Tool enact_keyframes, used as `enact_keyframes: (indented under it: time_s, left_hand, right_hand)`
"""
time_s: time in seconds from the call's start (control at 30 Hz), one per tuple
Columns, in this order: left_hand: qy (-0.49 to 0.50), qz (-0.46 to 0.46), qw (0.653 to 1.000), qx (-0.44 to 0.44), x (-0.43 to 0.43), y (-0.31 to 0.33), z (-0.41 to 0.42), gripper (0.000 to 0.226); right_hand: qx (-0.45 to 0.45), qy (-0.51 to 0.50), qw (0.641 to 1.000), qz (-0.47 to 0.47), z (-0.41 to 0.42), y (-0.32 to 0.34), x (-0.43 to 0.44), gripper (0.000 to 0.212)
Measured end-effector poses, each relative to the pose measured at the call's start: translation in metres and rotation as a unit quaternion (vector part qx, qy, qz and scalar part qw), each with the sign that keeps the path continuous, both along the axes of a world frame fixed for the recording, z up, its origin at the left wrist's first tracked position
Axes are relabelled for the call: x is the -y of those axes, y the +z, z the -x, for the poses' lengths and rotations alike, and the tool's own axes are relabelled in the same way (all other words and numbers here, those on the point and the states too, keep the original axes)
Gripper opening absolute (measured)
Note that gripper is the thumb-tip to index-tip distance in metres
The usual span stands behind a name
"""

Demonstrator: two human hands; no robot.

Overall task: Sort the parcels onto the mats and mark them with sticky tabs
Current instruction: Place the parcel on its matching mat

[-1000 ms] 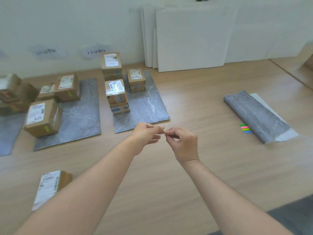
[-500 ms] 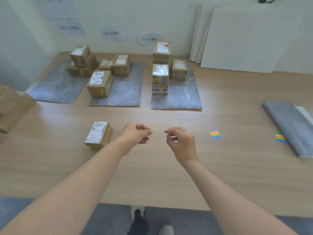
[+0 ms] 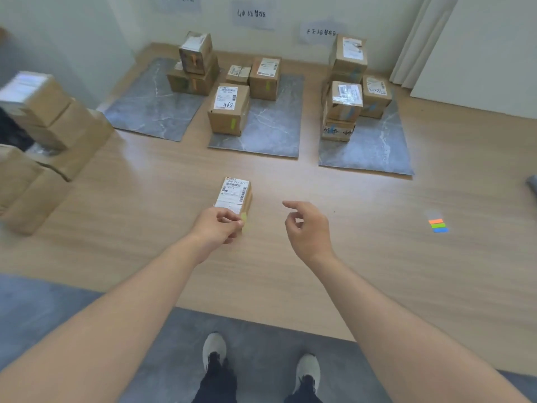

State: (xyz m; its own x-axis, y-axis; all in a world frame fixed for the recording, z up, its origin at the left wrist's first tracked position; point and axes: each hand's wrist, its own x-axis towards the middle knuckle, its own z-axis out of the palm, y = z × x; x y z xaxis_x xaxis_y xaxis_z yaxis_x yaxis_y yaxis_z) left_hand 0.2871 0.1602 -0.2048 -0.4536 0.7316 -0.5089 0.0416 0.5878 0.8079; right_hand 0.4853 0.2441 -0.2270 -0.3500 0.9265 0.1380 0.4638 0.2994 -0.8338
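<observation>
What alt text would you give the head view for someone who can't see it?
The left hand pinches a yellow sticky tab at the near end of a small labelled parcel on the wooden surface; the right hand hangs loosely open beside it. Behind, three grey mats carry other parcels.

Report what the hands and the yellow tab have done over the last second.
The hands, which pinched the yellow tab together, came apart. The right hand let go and hangs empty, fingers loosely curled. The left hand kept the tab and carried it to the near end of the small parcel; whether it is stuck on is unclear. The sorted parcels, mats and coloured tab strips lie as before.
</observation>
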Motion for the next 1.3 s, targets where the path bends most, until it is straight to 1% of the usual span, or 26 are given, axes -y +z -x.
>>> enact_keyframes:
  time_s: [0.13,0.23,0.37,0.5,0.63,0.77,0.9,1.0,1.1,1.2,1.3]
  left_hand:
    - [-0.017,0.020,1.000,0.003,0.010,-0.034,0.046,0.006]
    - [-0.026,0.027,0.999,0.015,0.012,-0.063,0.069,0.010]
    - [-0.035,0.020,0.999,0.037,0.008,-0.088,0.078,0.005]
    - [-0.039,0.017,0.998,0.046,-0.001,-0.110,0.076,0.005]
    - [-0.011,0.015,1.000,0.024,-0.009,-0.125,0.078,0.008]
    - [-0.001,-0.003,1.000,0.001,-0.016,-0.130,0.074,0.010]
    - [-0.017,-0.005,0.999,-0.030,-0.021,-0.135,0.068,0.012]
    - [-0.008,-0.004,0.999,-0.035,-0.023,-0.137,0.069,0.009]
    - [-0.001,0.000,0.999,-0.033,-0.026,-0.138,0.071,0.010]
    - [-0.003,0.015,0.999,-0.038,-0.027,-0.142,0.072,0.012]
    - [-0.007,0.053,0.995,-0.086,-0.022,-0.144,0.080,0.012]
  right_hand:
    - [0.041,0.002,0.999,0.018,0.054,-0.024,0.010,0.045]
    - [0.061,-0.010,0.997,0.036,0.083,-0.041,0.018,0.054]
    - [0.081,-0.010,0.995,0.060,0.107,-0.058,0.026,0.061]
    - [0.112,0.035,0.992,0.043,0.118,-0.075,0.022,0.062]
    - [0.164,0.082,0.983,0.009,0.122,-0.095,0.014,0.052]
    - [0.144,0.061,0.987,-0.044,0.128,-0.114,0.013,0.036]
    - [0.145,0.039,0.986,-0.066,0.133,-0.120,0.011,0.025]
    - [0.140,0.021,0.987,-0.081,0.138,-0.120,0.010,0.014]
    - [0.156,0.001,0.985,-0.079,0.143,-0.119,0.007,0.005]
    - [0.163,-0.006,0.982,-0.091,0.145,-0.119,0.006,0.008]
    - [0.176,-0.007,0.977,-0.118,0.147,-0.121,0.003,0.022]
